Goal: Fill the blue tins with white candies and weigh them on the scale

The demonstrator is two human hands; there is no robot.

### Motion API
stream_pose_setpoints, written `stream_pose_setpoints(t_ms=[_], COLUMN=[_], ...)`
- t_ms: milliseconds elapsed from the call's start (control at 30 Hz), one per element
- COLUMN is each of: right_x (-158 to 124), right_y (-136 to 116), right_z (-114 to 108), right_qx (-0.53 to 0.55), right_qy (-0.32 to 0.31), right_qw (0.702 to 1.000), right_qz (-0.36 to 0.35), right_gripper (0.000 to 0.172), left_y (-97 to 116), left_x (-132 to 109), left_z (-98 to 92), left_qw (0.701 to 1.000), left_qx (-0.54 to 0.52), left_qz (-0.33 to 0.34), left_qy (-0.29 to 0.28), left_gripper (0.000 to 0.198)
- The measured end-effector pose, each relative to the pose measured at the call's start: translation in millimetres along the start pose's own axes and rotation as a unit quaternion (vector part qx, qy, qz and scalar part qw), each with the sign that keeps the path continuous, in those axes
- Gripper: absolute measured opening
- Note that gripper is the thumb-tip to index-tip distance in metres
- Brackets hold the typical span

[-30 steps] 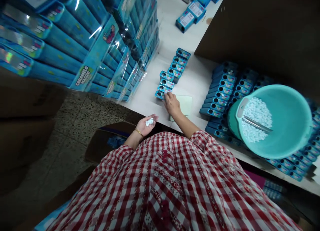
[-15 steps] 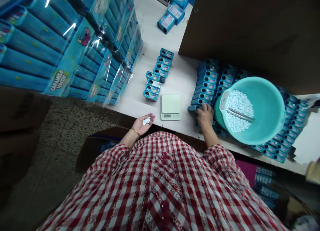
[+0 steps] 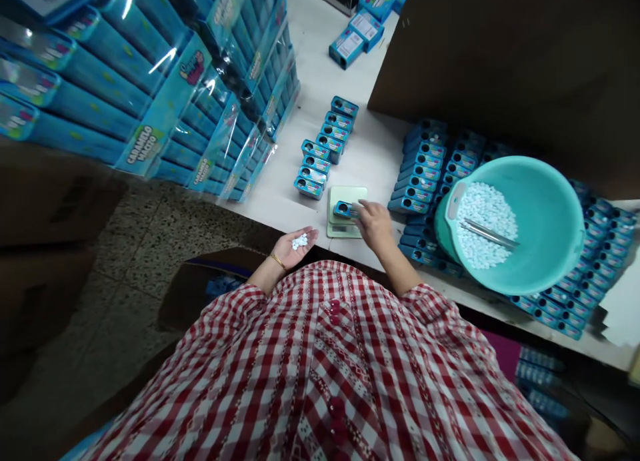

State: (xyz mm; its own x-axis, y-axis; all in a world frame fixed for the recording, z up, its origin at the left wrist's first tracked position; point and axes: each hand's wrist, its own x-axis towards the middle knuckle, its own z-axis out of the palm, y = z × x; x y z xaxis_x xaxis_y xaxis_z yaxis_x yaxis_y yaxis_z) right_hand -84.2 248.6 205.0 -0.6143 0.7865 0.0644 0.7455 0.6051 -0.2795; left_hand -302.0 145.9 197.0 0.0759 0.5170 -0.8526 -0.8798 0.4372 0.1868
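Note:
My right hand point(image 3: 373, 222) grips a small blue box point(image 3: 346, 210) and rests it on the pale green scale point(image 3: 345, 198) at the table's front edge. My left hand point(image 3: 295, 246) is held palm up and cupped in front of the table, with a few white candies point(image 3: 300, 240) lying in it. A short row of blue boxes point(image 3: 323, 148) stands just beyond the scale. To the right, a teal basin point(image 3: 555, 208) holds white candies point(image 3: 483, 224) and a metal scoop point(image 3: 487, 234).
Many more blue boxes point(image 3: 430, 168) lie packed under and around the basin. Wrapped stacks of blue cartons point(image 3: 165, 81) tower at the left. A brown cardboard wall point(image 3: 500, 54) rises behind the basin. Three boxes point(image 3: 365, 28) lie at the far end of the white table point(image 3: 280, 201).
My right hand left the row of boxes, went right to the packed boxes beside the basin, and now has come back with one box onto the scale. The left hand stayed put.

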Motion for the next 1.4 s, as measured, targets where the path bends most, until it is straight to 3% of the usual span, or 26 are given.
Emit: stream_pose_setpoints(t_ms=[133,300,433,533,600,700,800,967,1133,1233,1300,1400], right_x=[-33.3,-52.5,-51.1,-47.4,-44.2,-37.8,-32.1,-28.6,-26.9,-26.0,-23.1,-12.5], right_y=[29.6,46.7,46.3,26.0,-0.8,-47.3,-76.2,-77.3,-81.7,-79.8,-66.5,-31.6], right_z=[1.3,11.0,10.5,5.4,4.7,12.1,24.4,30.3,20.5,11.8,5.8,0.2], right_qx=[0.071,0.144,0.157,0.157,0.177,0.204,0.186,0.161,0.128,0.127,0.130,0.100], right_qy=[0.105,0.157,0.179,0.185,0.151,0.037,-0.076,-0.176,-0.214,-0.193,-0.129,-0.010], right_qw=[0.987,0.960,0.953,0.954,0.966,0.978,0.977,0.967,0.963,0.968,0.979,0.995], right_qz=[0.101,0.181,0.189,0.174,0.116,-0.025,-0.077,-0.084,-0.097,-0.101,-0.086,0.009], right_gripper=[0.033,0.030,0.028,0.026,0.026,0.028,0.035,0.034,0.028,0.027,0.029,0.036], left_y=[4.7,6.6,7.7,5.9,1.9,-7.2,-16.3,-23.1,-23.2,-23.1,-22.0,-17.4], left_x=[0.7,2.6,2.9,2.9,3.1,3.6,4.2,6.7,10.3,9.5,7.8,5.0], left_z=[-12.4,-14.9,-13.3,-11.9,-8.7,-0.4,6.6,1.8,-4.5,-0.6,3.0,5.4], left_qw=[1.000,1.000,1.000,0.999,0.998,0.996,0.993,0.991,0.988,0.988,0.991,0.994], left_qx=[-0.008,-0.003,0.007,0.018,0.024,0.034,0.041,0.039,0.043,0.043,0.040,0.041], left_qz=[0.012,0.012,0.013,0.006,-0.010,-0.045,-0.081,-0.100,-0.136,-0.139,-0.120,-0.092], left_qy=[0.017,0.003,-0.009,-0.032,-0.052,-0.075,-0.075,-0.077,-0.063,-0.053,-0.050,-0.045], left_gripper=[0.029,0.025,0.025,0.024,0.025,0.029,0.035,0.037,0.028,0.027,0.028,0.029])
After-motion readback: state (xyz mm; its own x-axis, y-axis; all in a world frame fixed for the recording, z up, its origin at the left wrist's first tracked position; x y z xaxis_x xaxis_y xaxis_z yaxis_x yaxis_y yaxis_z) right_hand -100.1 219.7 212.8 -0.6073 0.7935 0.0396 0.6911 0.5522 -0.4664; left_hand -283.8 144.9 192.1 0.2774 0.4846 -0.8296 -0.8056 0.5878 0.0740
